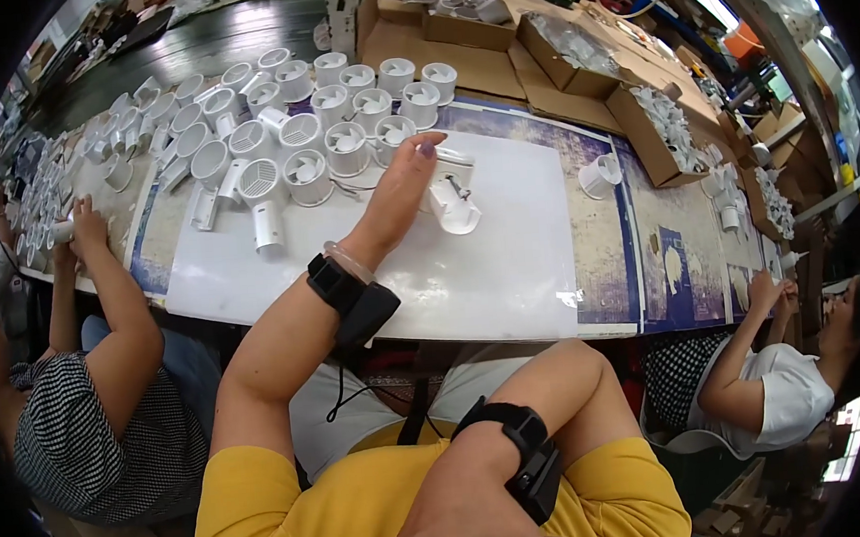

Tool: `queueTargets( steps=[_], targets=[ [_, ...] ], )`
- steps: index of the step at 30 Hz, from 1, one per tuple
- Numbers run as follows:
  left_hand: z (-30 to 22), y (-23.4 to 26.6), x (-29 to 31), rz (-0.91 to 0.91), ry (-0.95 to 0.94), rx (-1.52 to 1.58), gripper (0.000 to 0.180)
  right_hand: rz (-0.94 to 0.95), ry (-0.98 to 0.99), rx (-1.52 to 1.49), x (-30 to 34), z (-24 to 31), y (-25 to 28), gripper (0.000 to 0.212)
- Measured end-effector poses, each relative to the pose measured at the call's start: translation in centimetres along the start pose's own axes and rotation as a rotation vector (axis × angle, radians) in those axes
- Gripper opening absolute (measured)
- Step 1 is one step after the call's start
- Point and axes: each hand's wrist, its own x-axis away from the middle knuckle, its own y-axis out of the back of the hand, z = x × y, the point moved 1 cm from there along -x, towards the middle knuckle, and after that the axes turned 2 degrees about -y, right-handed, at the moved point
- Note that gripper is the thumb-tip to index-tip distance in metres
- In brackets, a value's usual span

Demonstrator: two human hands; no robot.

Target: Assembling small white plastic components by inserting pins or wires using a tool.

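My left hand (400,196) reaches over the white sheet on the table, its thumb and visible finger stretched out. Right beside it lies an open white plastic fan casing half (458,217) with small dark parts and wires inside. The hand overlaps the casing's edge in view; whether they touch I cannot tell. My right arm is bent back toward me, and only part of my right hand (452,511) shows near the lower edge, beyond the black wrist strap. Its fingers are hidden. Several white round fan housings (306,177) with blades stand just beyond my left hand.
More white fan parts (119,170) crowd the table's left side. One housing (600,175) stands apart on the right. Cardboard boxes (655,138) of white parts line the far right. A co-worker (112,420) sits at left, another (767,385) at right.
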Motion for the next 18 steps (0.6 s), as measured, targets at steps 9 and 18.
queueTargets(
  steps=[9, 18],
  targets=[
    [-1.0, -0.9, -0.3, -0.003, 0.001, 0.122, 0.050, 0.261, -0.214, -0.066, 2.2, 0.1, 2.3, 0.042],
    [-1.4, 0.0, -0.6, -0.061, 0.002, 0.253, 0.053, -1.026, 0.054, 1.129, 11.5, 13.4, 9.5, 0.026]
  ],
)
